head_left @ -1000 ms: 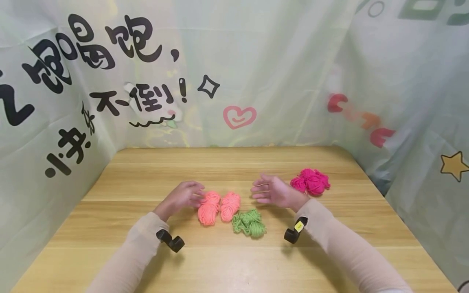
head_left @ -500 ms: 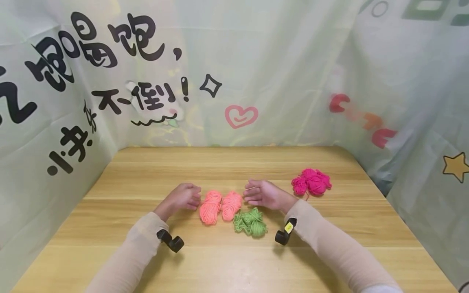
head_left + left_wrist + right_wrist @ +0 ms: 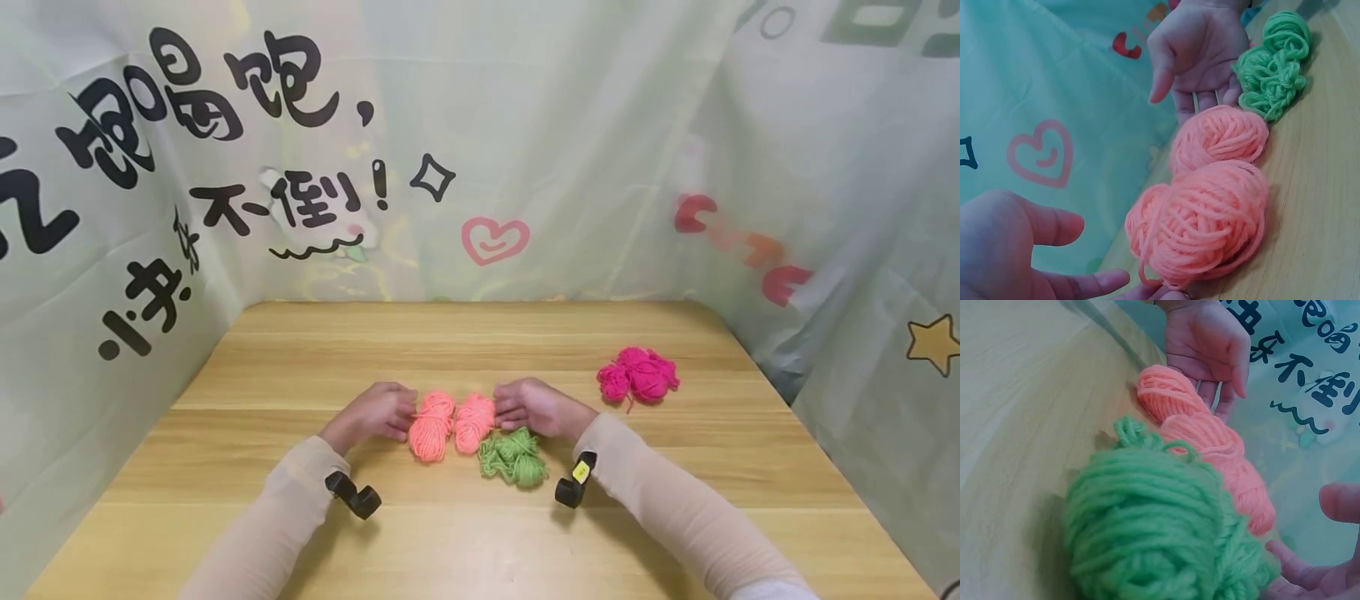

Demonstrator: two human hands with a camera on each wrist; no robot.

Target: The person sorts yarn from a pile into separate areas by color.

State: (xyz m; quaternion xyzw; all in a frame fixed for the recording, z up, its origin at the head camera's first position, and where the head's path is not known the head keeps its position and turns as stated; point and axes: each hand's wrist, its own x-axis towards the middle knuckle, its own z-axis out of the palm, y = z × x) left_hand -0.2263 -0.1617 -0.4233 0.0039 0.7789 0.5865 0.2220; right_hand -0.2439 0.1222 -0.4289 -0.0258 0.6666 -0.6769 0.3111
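Two coral-pink yarn skeins lie side by side on the wooden table, a left one and a right one. My left hand is at the outer side of the left skein, its fingers extended and the fingertips close against the yarn. On the other side, my right hand has its fingers beside the right skein, thumb apart. Just in front of that hand lies a loose green yarn bundle, large in the right wrist view. Neither hand grips anything.
A magenta yarn bundle lies at the back right of the table. Printed cloth hangs behind the table and along both sides. A small black camera is strapped to each wrist.
My right hand has moved left and nearer, from apart to beside the right coral skein. My left hand has shifted only slightly. The yarn stays in place on the table.
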